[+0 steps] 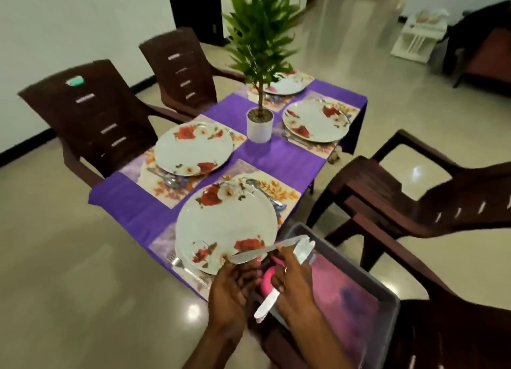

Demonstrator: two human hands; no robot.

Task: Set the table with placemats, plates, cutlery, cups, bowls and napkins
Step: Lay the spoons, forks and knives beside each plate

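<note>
A white plastic knife [262, 251] hung over the rim of the nearest plate [224, 224], pinched at its tip by the left hand [235, 283]. The right hand [290, 280] gripped more white cutlery [269, 302] (count unclear) above a grey bin [367, 274]. Light, slightly bendy and slick, such knives probably handle best pinched mid-handle.

a potted plant [259, 119] in a white pot stands mid-surface on a purple cloth [279, 158]. two brown plastic chairs [105, 119] sit on the left, another [414, 194] on the right. a white rack [420, 39] stands far right on the glossy floor [83, 272].
</note>
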